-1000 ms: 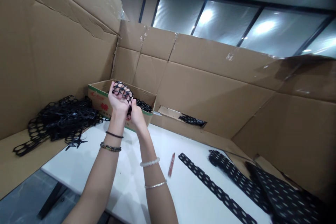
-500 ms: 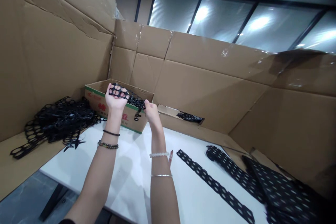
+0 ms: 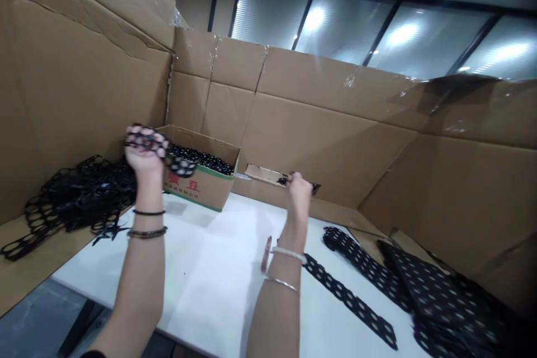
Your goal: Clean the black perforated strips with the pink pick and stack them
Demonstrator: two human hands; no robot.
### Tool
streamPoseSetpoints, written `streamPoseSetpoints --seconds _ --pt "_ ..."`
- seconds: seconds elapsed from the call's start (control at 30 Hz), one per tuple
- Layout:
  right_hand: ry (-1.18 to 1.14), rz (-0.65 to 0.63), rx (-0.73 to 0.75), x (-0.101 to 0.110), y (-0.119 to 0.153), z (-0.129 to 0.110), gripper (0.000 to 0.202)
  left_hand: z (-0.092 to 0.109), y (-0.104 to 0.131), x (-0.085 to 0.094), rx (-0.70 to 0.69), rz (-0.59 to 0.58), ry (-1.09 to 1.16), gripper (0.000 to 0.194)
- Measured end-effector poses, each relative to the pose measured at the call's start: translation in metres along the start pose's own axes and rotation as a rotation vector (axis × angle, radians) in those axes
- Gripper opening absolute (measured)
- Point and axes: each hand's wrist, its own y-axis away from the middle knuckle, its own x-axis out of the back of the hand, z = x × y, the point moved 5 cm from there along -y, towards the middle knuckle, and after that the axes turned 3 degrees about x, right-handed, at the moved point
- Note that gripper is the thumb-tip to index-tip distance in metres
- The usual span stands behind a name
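My left hand (image 3: 145, 154) is raised beside the printed cardboard box (image 3: 210, 193), closed around a black strip punched with round holes (image 3: 181, 165). The strip's free end hangs toward the box, slightly blurred by motion. Inside the box lie many small black pieces with pale dots (image 3: 201, 158). My right hand (image 3: 298, 193) is in front of a slot in the rear cardboard, its fingers bent closed. Dark material shows around those fingers and in the slot, and I cannot make out whether they hold any of it.
A tangled heap of black holed scrap (image 3: 79, 196) lies at left. On the white table (image 3: 210, 268) are a reddish pen-like object (image 3: 266, 254), a long dotted black strip (image 3: 352, 302) and a rolled dotted strip (image 3: 364, 263). Dotted black sheets (image 3: 440, 291) pile at right. Cardboard walls (image 3: 327, 128) surround the table.
My hands have moved apart. The left went left with the holed strip, away from over the box; the right left the strip and moved right to the slot. The view shifted slightly.
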Motion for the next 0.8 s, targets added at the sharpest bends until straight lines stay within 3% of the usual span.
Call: streamPoseSetpoints --seconds 0.07,0.13,0.2,0.27,0.33,0.43,0.47,0.5,0.57,0.6,0.67,0.73,0.8 --pt "-0.001 0.26 -0.016 0.045 -0.01 0.001 0.036 0.036 0.0 0.002 -0.1 -0.021 0.091 0.057" --pt "-0.044 0.526 0.009 0.08 -0.008 -0.008 0.037 0.056 0.003 0.0 -0.141 -0.044 0.098 0.058" --pt "-0.169 0.709 0.093 0.095 0.003 -0.024 0.035 0.057 0.007 -0.007 -0.143 -0.077 0.071 0.062" --pt "-0.253 0.709 0.235 0.085 0.018 -0.045 0.034 0.045 0.01 -0.013 -0.116 -0.102 0.049 0.067" --pt "-0.202 0.52 0.383 0.052 0.031 -0.064 0.04 0.024 0.011 -0.018 -0.056 -0.105 0.061 0.069" --pt "-0.081 0.155 0.516 -0.022 0.051 -0.068 0.034 -0.01 0.012 -0.026 0.09 -0.083 0.152 0.058" --pt "-0.017 -0.02 0.544 -0.05 0.059 -0.063 0.027 -0.021 0.013 -0.03 0.163 -0.09 0.175 0.054" --pt "0.13 -0.305 0.559 -0.082 0.068 -0.055 0.025 -0.033 0.015 -0.035 0.249 -0.105 0.18 0.05" --pt "0.35 -0.703 0.556 -0.125 0.089 -0.035 0.032 -0.054 0.021 -0.043 0.429 -0.147 0.151 0.045" --pt "0.418 -0.817 0.554 -0.136 0.097 -0.027 0.036 -0.062 0.024 -0.046 0.501 -0.157 0.133 0.044" --pt "0.422 -0.839 0.558 -0.143 0.103 -0.022 0.036 -0.073 0.027 -0.05 0.59 -0.142 0.113 0.043" --pt "0.277 -0.801 0.534 -0.137 0.1 -0.027 0.034 -0.078 0.028 -0.05 0.619 -0.102 0.103 0.043" --pt "0.013 -0.88 0.431 -0.13 0.095 -0.036 0.042 -0.079 0.027 -0.049 0.603 -0.083 0.078 0.043"
